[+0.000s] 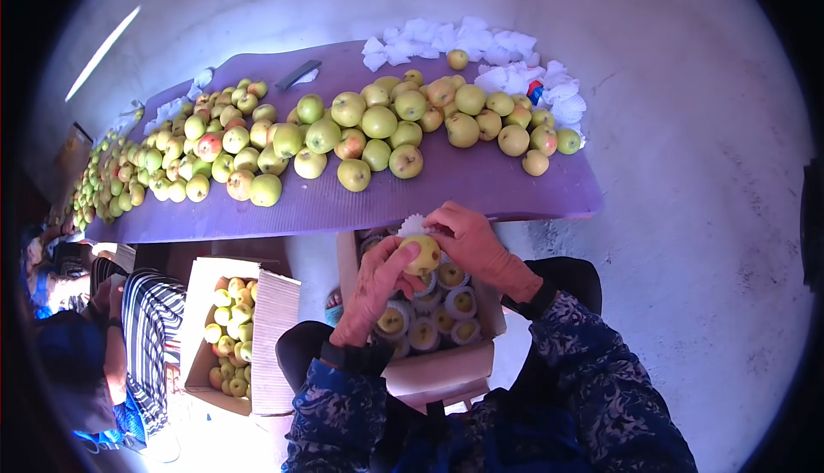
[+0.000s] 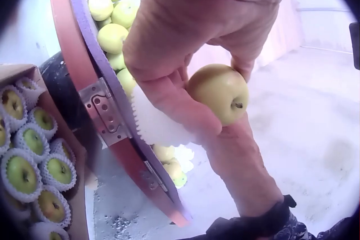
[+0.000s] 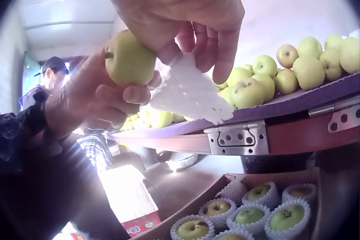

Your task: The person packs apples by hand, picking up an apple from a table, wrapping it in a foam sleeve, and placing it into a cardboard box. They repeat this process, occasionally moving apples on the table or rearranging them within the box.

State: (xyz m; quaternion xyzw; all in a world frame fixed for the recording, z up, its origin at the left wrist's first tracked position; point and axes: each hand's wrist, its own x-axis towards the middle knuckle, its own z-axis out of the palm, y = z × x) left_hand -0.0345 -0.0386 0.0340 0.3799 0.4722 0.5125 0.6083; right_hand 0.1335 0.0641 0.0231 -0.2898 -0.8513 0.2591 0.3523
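Note:
A yellow-green apple [image 1: 421,256] sits in my left hand [image 1: 374,282], gripped between thumb and fingers. Beside it, my right hand [image 1: 474,245] pinches a white foam net sleeve [image 3: 188,91] at its gathered end. The sleeve hangs loose and flares downward in the right wrist view, close to the apple. Below both hands stands a cardboard box [image 1: 446,370] with several apples in white foam nets [image 2: 22,175], packed side by side. My hands hide part of the box.
A purple-covered table [image 1: 326,207] ahead bears a long heap of loose apples [image 1: 322,136]. White foam nets [image 1: 455,39] lie along its far edge. To the left stands another cardboard box [image 1: 275,340] of bare apples, with a person [image 1: 77,361] sitting beyond it.

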